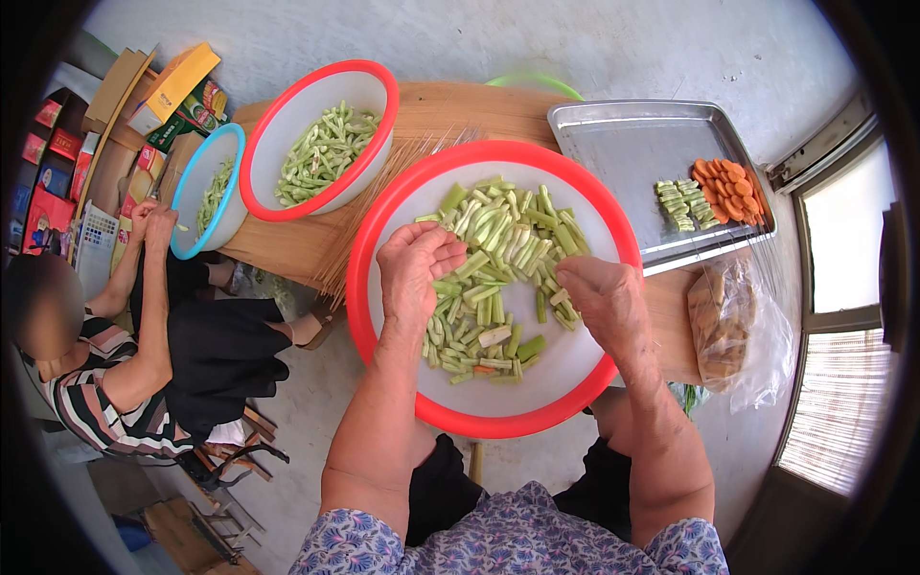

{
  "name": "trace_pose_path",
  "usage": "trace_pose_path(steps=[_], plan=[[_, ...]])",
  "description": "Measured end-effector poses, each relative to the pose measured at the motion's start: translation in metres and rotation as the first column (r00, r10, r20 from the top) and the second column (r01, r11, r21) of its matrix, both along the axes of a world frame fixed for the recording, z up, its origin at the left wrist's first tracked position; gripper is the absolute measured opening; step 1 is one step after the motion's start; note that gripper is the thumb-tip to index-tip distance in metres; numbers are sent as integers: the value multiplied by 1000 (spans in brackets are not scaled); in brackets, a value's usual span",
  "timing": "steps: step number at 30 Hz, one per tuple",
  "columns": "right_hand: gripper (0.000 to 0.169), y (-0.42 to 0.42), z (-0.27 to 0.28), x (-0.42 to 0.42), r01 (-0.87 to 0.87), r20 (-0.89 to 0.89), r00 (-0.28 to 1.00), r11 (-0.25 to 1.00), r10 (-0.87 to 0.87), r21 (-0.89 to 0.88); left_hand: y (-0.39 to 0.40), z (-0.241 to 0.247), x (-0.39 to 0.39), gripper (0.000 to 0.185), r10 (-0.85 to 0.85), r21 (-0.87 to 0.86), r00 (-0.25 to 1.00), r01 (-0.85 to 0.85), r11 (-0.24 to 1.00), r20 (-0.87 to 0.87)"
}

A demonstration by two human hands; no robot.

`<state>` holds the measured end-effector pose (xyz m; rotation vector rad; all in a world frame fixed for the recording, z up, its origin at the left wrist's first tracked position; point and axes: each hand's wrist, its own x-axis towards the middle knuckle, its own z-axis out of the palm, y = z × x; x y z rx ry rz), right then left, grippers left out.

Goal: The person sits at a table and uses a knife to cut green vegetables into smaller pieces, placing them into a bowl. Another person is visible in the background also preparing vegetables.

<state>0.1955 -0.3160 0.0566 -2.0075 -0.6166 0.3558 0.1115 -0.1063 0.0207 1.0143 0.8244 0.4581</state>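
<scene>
A large white basin with a red rim (496, 425) stands before me, holding cut green bean pieces (474, 287). My left hand (422, 266) is over the basin's left side, fingers parted beside the beans; whether a piece lies between them is not clear. Over the right side is my right hand (607, 295), its fingers curled and pinched together near the bean pieces; what it grips, if anything, is hidden. Thin skewers (345, 251) lie on the wooden table to the left of the basin. On a metal tray (618, 165) at the right are skewered bean pieces (683, 205) and skewered carrot slices (727, 191).
Left of me a co-worker's hands (153, 219) are beside a blue-rimmed basin (233, 237). A smaller red-rimmed basin (251, 172) of beans stands on the wooden table (453, 108). A clear plastic bag (726, 323) of brown food lies at the right edge, with skewer ends sticking out above it.
</scene>
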Motion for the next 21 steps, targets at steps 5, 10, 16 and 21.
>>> trace_pose_path(steps=[5, 10, 16, 21], plan=[[11, -1, -2, -2, -23, -7, 1000, 1000, 23, -17, 1, 2, -1, 16, 42, -52, 993, -36, 998, 111], [11, -2, -5, -2, -36, -14, 999, 999, 36, 9, 2, -1, 0, 16, 26, -30, 991, -22, 999, 135], [11, -2, -9, -1, -28, -21, 999, 999, 28, 24, -1, 3, 0, 14, 9, -16, 990, -6, 1000, 141], [11, -3, -5, 0, -24, -29, 999, 1000, 24, 7, 3, 3, -2, 11, -56, -17, 986, 60, 998, 157]])
